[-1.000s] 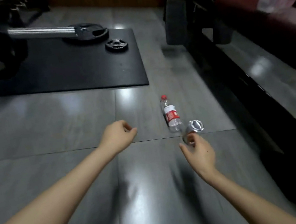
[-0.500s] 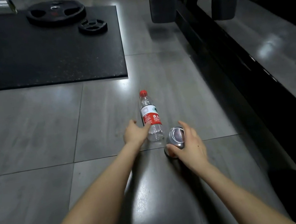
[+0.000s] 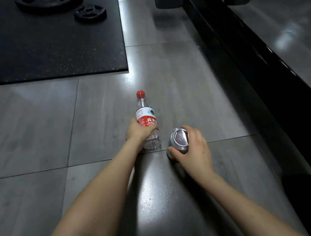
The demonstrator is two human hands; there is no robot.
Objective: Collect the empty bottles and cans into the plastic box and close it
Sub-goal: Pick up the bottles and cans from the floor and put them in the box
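A clear plastic bottle (image 3: 145,111) with a red cap and a red-and-white label lies on the grey tiled floor, cap pointing away from me. My left hand (image 3: 138,131) is wrapped around its lower half. Just to the right, a silver can (image 3: 179,140) lies on the floor with its shiny end facing up toward me. My right hand (image 3: 192,148) is closed around the can from the right side. The plastic box is not in view.
A black rubber mat (image 3: 38,44) covers the floor at the upper left, with a large weight plate (image 3: 48,0) and a small one (image 3: 90,13) on it. A dark machine frame (image 3: 243,60) runs along the right side.
Both hands reached forward and down. The left hand went from open in the air to gripping the bottle; the right hand closed around the can. The view moved nearer to the floor.
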